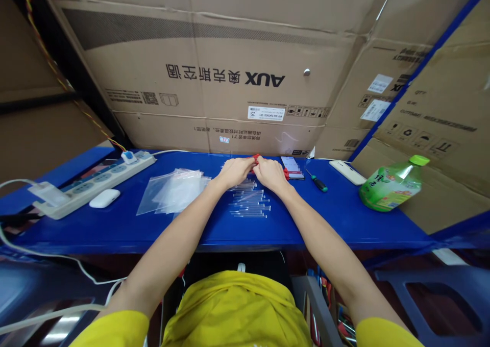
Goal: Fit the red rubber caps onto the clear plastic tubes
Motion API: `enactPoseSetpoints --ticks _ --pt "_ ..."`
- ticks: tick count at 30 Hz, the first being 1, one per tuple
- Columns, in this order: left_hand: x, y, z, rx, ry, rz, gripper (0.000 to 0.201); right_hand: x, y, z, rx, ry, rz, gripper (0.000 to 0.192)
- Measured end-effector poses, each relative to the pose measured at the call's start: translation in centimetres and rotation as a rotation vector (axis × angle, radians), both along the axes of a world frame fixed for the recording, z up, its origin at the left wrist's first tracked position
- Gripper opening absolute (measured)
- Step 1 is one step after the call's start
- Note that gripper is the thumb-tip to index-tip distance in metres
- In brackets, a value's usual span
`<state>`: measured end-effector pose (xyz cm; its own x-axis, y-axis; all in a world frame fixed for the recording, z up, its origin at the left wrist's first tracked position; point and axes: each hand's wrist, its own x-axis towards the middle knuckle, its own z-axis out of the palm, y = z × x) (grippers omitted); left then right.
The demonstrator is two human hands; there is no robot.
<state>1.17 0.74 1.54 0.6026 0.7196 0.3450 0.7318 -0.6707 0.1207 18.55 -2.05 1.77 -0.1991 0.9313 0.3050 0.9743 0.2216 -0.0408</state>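
Observation:
Near the back edge of the blue table, my left hand (236,171) and my right hand (270,173) meet with fingers closed. Between their fingertips shows a small red item (255,158), partly hidden, its kind unclear. Several thin clear plastic tubes (250,204) with wider ends lie side by side just below my hands. More red pieces (286,173) peek out beside my right hand, next to a phone (293,167) with a lit screen. A stack of clear plastic bags (174,191) lies left of my left forearm.
A power strip (103,181) with plugs and a white earbud case (104,198) are at the left. To the right are a screwdriver (318,183), a white slab-like device (347,172) and a green-capped bottle (392,186). Cardboard (229,46) walls the back.

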Motion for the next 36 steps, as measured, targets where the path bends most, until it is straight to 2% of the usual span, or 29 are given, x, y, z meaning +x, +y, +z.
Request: enactPoseSetpoints --ticks 3,5,9,12,14,17,20,23,26,28,31,34,36 --pt "-0.1 0.2 -0.1 -0.006 -0.007 -0.010 0.039 0.4 0.4 -0.3 0.003 0.072 0.044 0.029" --pt "-0.3 0.2 -0.1 -0.018 -0.024 -0.012 0.039 0.9 0.8 -0.6 -0.006 0.195 0.137 0.026" --pt "-0.5 0.3 0.2 -0.115 -0.139 -0.002 0.044 1.9 1.1 -0.9 -0.141 0.663 0.399 0.032" --pt "-0.5 0.2 0.4 -0.208 -0.341 -0.045 0.045 1.9 0.9 -0.6 -0.386 1.046 0.529 0.044" --pt "-0.2 0.0 0.3 -0.266 -0.521 -0.135 0.045 1.7 0.5 -0.2 -0.521 1.255 0.639 0.048" --pt "0.7 -0.4 0.0 -0.399 -0.800 -0.280 0.046 1.3 -0.1 0.3 -0.621 1.465 0.773 0.048" --pt "1.6 -0.8 -0.5 -0.553 -0.996 -0.373 0.049 1.1 -0.5 0.4 -0.658 1.544 0.805 0.046" --pt "2.1 -0.9 -0.7 -0.627 -1.053 -0.421 0.054 1.1 -0.4 0.2 -0.647 1.548 0.794 0.047" --pt "1.7 -0.5 -0.4 -0.502 -0.964 -0.359 0.061 1.5 0.2 0.2 -0.529 1.470 0.743 0.049" --pt "1.2 -0.2 -0.1 -0.305 -0.757 -0.208 0.064 2.0 0.7 0.2 -0.354 1.274 0.658 0.049" --pt "0.7 0.2 0.0 -0.089 -0.316 0.099 0.058 2.5 1.3 -0.1 -0.035 0.757 0.435 0.040" --pt "0.7 0.3 -0.4 -0.101 -0.055 0.364 0.051 2.2 1.3 -0.5 0.168 0.381 0.180 0.030" --pt "0.6 0.3 -0.7 -0.119 -0.016 0.463 0.050 2.1 1.2 -0.6 0.246 0.314 0.071 0.032"
